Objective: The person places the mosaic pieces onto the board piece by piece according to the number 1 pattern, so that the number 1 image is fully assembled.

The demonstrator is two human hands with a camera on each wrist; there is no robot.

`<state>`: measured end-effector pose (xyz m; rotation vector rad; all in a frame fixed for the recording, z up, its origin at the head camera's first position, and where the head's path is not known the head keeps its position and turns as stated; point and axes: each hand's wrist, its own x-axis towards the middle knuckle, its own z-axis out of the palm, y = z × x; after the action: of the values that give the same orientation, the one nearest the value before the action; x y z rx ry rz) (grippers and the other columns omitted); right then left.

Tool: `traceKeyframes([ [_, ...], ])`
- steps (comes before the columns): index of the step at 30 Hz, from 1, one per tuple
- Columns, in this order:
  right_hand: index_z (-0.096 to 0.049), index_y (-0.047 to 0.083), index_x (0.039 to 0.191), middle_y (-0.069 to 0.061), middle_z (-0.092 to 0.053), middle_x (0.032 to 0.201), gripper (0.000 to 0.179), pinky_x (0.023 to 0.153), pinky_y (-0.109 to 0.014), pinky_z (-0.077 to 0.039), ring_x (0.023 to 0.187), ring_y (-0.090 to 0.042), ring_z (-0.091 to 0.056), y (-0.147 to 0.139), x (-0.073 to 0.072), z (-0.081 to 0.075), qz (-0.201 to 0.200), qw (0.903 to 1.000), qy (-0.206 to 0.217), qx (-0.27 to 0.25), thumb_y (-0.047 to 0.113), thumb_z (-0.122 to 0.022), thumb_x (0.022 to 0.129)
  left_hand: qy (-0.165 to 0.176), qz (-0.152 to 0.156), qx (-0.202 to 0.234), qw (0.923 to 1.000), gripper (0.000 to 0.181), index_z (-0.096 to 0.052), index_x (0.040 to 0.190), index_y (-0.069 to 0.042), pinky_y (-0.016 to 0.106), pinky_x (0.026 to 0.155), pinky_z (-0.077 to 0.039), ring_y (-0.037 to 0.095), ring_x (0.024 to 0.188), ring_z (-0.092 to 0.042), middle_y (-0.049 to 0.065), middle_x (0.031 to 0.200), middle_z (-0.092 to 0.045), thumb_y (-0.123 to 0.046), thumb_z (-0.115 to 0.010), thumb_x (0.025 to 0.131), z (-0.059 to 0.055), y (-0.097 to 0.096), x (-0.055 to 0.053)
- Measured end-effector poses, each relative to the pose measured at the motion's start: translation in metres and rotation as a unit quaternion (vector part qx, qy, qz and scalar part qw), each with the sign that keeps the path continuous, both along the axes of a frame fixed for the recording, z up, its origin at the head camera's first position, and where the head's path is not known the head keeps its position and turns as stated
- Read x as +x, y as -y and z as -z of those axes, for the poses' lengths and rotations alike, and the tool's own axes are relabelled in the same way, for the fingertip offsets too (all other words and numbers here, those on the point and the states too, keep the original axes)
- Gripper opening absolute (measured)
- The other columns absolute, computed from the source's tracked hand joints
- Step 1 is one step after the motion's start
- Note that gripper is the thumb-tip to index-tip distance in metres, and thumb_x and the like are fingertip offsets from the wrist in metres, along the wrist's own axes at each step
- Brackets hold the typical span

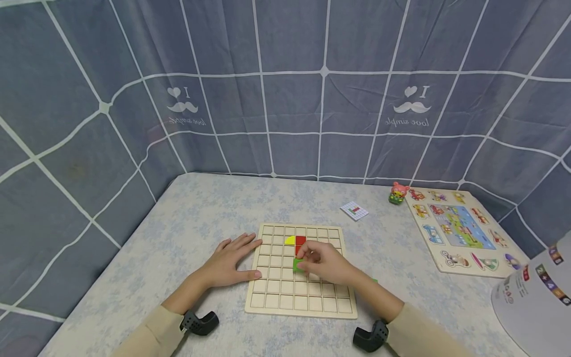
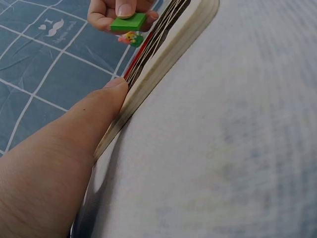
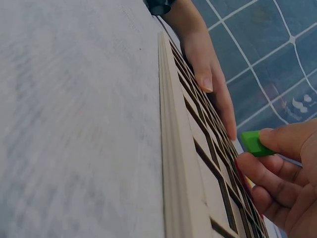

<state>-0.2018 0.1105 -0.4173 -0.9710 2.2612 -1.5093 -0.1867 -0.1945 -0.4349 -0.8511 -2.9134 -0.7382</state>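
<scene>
A wooden grid board (image 1: 276,301) lies on the table in the head view. In its upper middle cells sit a yellow curved piece (image 1: 290,240) and red square pieces (image 1: 301,240). My right hand (image 1: 327,263) pinches a green square tile (image 3: 253,144) between thumb and fingers, held just over the board below the red pieces. The left wrist view shows this green tile (image 2: 128,22) raised above the board surface. My left hand (image 1: 232,263) lies with fingers spread at the board's left edge, thumb (image 2: 106,109) resting on the rim.
A small pattern card (image 1: 354,210) lies beyond the board to the right. Farther right are a pink-and-green figurine (image 1: 398,193) and a wooden picture puzzle (image 1: 459,233). A white cylindrical container (image 1: 531,302) stands at the right edge. A bit of green (image 1: 374,280) shows behind my right forearm.
</scene>
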Motion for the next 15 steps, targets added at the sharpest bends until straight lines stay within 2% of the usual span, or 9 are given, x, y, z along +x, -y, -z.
traceKeyframes([
  [7, -0.062, 0.003, 0.099, -0.003, -0.062, 0.085, 0.010, 0.061, -0.026, -0.052, 0.069, -0.019, -0.063, 0.011, 0.001, 0.000, -0.011, 0.9999, 0.005, 0.004, 0.008, -0.068, 0.093, 0.011, -0.005, 0.000, 0.9999, 0.083, -0.038, 0.152, -0.018, 0.061, 0.111, -0.012, 0.033, 0.145, -0.021, 0.010, 0.157, -0.029, -0.059, -0.064, 0.085, -0.001, 0.000, 0.000],
  [15, -0.064, 0.007, 0.095, 0.002, -0.060, 0.081, 0.008, 0.061, -0.022, -0.046, 0.069, -0.011, -0.056, 0.020, 0.004, 0.005, 0.004, 0.9996, -0.014, 0.026, 0.012, -0.070, 0.092, 0.010, -0.005, -0.001, 0.9999, 0.083, -0.039, 0.152, -0.018, 0.061, 0.111, -0.013, 0.033, 0.145, -0.021, 0.010, 0.157, -0.029, -0.059, -0.065, 0.085, -0.001, -0.001, 0.000],
])
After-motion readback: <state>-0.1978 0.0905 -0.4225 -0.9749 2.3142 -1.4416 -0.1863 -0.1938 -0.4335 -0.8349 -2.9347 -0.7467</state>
